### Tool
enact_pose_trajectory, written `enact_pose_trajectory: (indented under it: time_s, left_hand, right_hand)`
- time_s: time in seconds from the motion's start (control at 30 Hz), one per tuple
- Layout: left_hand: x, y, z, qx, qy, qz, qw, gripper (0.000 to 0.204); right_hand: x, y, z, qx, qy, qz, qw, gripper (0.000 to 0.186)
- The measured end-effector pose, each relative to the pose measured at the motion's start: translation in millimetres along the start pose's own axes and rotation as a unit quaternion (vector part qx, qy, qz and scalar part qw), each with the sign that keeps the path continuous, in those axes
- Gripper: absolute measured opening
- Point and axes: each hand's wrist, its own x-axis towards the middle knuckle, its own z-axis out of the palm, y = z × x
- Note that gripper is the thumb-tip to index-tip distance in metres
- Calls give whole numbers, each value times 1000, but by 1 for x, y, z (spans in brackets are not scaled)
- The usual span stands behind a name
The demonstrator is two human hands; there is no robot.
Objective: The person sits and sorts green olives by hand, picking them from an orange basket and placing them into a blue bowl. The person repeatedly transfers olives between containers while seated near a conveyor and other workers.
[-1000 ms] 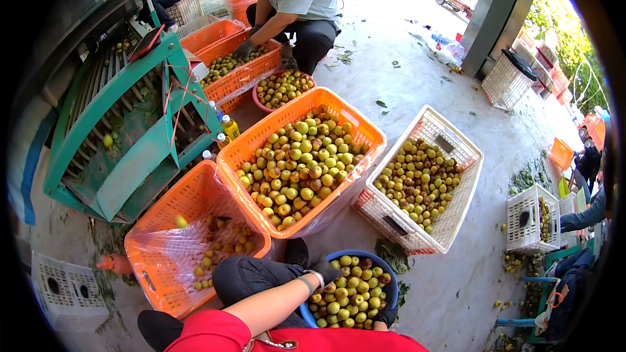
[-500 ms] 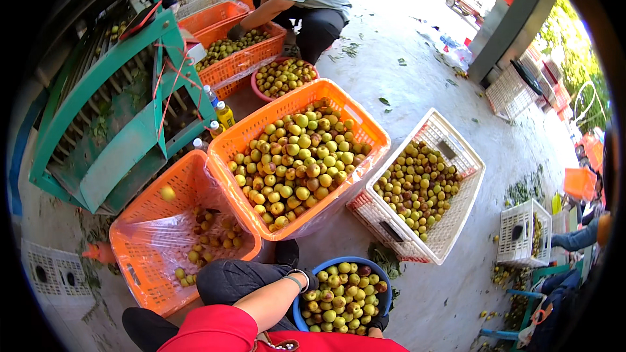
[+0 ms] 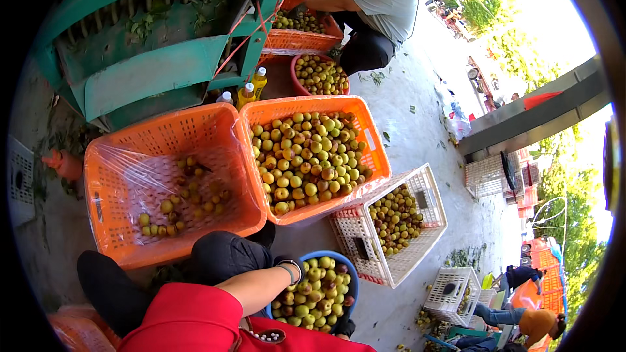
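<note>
Outside on a grey concrete floor point(image 3: 424, 124), a blue bowl point(image 3: 349, 274) full of small yellow-green fruit point(image 3: 313, 290) sits right by the person's knee. One bare arm reaches down to it, but the hand is hidden by the knee, so I cannot tell if the fingers are apart or together. The bowl is heaped, so a bump could roll fruit onto the floor, near the white crate point(image 3: 391, 228) and two orange crates point(image 3: 169, 182).

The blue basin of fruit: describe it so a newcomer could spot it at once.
Start at the big full orange crate in the middle. Just below its near corner, beside the white crate, sits the blue basin, at the person's wrist. It alone is round and blue; its neighbours are rectangular lattice crates.
</note>
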Motion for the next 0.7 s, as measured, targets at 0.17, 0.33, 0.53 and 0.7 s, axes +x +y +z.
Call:
enact_pose_trajectory:
  time_s: [0.17, 0.33, 0.53, 0.7]
  left_hand:
    - [-55, 13, -61, -115, 140, 20, 983, 37]
    - [-46, 27, -65, -321, 195, 0, 927, 48]
    - [47, 33, -70, -273, 159, 132, 940, 36]
    - [66, 47, -81, -828, -12, 11, 561, 32]
  right_hand:
    - [-17, -94, -88, 23, 141, -246, 959, 53]
    - [7, -260, -191, -165, 97, -512, 837, 32]
    - [29, -513, -173, -369, -25, -469, 803, 44]
    - [29, -571, -147, -446, 21, -365, 817, 51]
